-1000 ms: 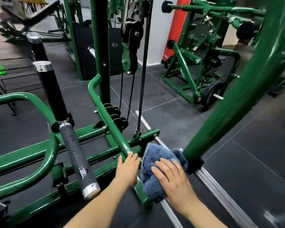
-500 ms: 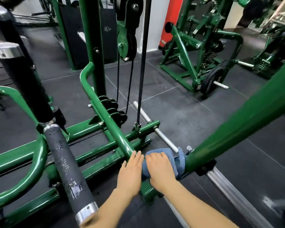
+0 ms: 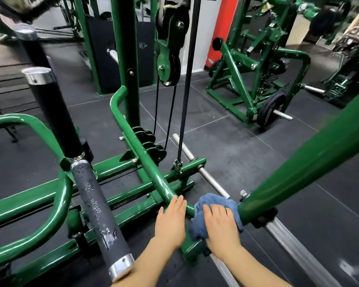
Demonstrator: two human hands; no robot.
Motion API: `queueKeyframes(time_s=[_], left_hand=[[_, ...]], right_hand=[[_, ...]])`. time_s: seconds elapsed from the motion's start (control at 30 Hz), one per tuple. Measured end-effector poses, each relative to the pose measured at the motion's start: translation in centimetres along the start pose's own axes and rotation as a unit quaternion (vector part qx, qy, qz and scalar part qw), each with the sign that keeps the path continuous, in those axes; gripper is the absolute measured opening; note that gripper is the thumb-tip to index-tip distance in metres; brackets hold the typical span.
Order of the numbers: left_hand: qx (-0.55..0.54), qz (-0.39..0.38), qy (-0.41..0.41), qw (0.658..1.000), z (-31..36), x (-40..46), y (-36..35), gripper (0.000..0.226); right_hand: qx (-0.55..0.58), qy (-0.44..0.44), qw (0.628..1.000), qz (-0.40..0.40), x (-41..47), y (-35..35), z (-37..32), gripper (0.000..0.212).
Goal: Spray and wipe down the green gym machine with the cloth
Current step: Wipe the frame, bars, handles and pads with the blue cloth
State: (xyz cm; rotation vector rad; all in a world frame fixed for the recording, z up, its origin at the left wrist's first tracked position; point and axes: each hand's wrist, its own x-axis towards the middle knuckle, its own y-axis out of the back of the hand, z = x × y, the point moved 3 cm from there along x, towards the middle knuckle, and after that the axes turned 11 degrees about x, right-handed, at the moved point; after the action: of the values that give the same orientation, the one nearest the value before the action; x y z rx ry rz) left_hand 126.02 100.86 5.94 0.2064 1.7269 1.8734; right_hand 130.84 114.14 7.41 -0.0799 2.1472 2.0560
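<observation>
Right hand (image 3: pixel 222 226), fingers flat, presses the bunched blue cloth (image 3: pixel 214 206) onto the green machine frame (image 3: pixel 145 160) at lower centre; left hand (image 3: pixel 170 220) lies flat on the same glossy tube, now set slightly apart from the cloth it abutted before. Cloth touches the thick green bar (image 3: pixel 298 168) to its right. Droplet-beaded black grip (image 3: pixel 95 212) lower left; dark matte floor tiles (image 3: pixel 247 146) open beyond.
</observation>
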Motion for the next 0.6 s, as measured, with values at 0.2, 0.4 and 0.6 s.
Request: queueKeyframes(time_s=[0.2,0.4,0.6], left_hand=[[-0.027,0.0,-0.009,1.0,-0.4,0.1,0.4,0.076],[-0.048,0.019,0.016,0.999,0.5,0.4,-0.6,0.075],[-0.036,-0.005,-0.005,0.999,0.1,0.1,-0.4,0.079]], right_hand=[[0.049,0.079,0.996,-0.007,3.4,1.8,-3.4,0.049],[0.086,0.078,0.993,0.025,2.1,0.2,-0.2,0.071],[0.036,0.032,0.999,0.024,0.8,-1.1,1.5,0.09]])
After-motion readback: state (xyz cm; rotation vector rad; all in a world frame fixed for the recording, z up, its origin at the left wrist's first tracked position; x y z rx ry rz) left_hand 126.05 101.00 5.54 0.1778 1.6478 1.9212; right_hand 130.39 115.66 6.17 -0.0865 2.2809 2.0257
